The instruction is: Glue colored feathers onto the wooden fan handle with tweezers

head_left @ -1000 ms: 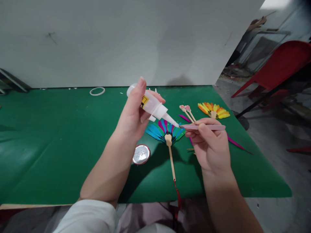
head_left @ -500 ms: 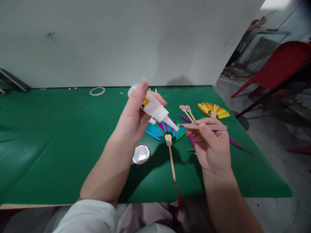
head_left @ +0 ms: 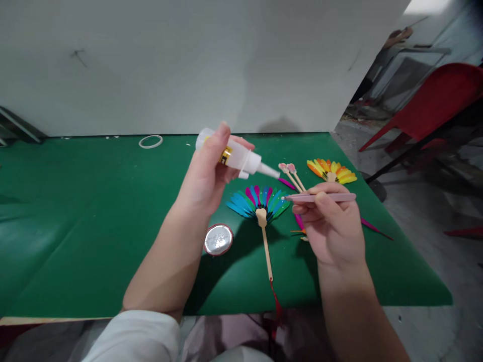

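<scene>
My left hand [head_left: 211, 171] is closed round a white glue bottle [head_left: 241, 158], its nozzle slanting down to the right. Pink tweezers [head_left: 334, 197] lie across the fingers of my right hand [head_left: 332, 221], which pinches them. At their tip is a tiny pale piece, too small to name. Below the hands a feather fan [head_left: 261, 216] in blue, green and magenta rests on the green table, with a wooden handle and a red tassel [head_left: 277, 304] over the front edge. Left of the handle sits a round tin [head_left: 219, 240] with small shiny bits.
A yellow and orange feather fan [head_left: 332, 172] lies at the right back, near two sticks with pink flower ends [head_left: 290, 168]. Loose magenta feathers [head_left: 373, 227] lie around my right hand. A white ring [head_left: 151, 142] is by the wall [head_left: 169, 65]. A red chair [head_left: 433, 105] stands at right.
The bottle has tipped up, its nozzle lifting away from the tweezers' tip. My right hand has shifted slightly to the right with the tweezers.
</scene>
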`<state>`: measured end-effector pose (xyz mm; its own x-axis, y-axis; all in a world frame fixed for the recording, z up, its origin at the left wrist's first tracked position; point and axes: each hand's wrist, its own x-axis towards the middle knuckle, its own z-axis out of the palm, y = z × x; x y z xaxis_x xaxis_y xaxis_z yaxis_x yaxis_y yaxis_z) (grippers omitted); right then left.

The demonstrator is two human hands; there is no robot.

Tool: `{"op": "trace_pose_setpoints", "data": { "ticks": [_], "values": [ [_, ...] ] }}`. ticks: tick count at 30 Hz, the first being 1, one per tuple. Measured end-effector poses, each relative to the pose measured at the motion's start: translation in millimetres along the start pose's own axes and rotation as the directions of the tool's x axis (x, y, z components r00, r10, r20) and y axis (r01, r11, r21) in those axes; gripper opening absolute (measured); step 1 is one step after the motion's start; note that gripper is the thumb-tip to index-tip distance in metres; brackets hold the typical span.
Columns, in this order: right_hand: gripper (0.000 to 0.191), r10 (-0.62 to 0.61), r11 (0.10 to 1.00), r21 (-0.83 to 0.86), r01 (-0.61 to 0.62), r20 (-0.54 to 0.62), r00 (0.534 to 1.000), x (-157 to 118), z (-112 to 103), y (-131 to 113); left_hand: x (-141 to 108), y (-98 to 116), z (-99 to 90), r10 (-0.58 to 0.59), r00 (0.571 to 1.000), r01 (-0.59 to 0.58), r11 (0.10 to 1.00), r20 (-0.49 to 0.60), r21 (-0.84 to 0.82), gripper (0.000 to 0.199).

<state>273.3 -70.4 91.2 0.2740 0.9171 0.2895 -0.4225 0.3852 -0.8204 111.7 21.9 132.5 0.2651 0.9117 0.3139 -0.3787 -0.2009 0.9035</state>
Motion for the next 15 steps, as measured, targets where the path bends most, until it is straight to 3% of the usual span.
{"op": "trace_pose_setpoints", "data": {
  "ticks": [4,9,15],
  "values": [
    [0.004,-0.057,0.998,-0.021,0.056,-0.048,0.997,5,-9,-4,5,0,-6.6,-0.031,0.998,0.027,0.996,-0.052,-0.084,0.024],
    [0.004,-0.104,0.993,-0.071,0.096,-0.121,0.987,12,-24,-6,11,-3,-19.7,-0.088,0.995,0.087,0.996,-0.047,-0.014,0.034],
    [0.006,-0.139,0.984,-0.142,0.112,-0.201,0.970,29,-32,6,26,-22,-37.8,-0.122,0.990,0.126,0.991,-0.070,0.053,0.028]
  ]
}}
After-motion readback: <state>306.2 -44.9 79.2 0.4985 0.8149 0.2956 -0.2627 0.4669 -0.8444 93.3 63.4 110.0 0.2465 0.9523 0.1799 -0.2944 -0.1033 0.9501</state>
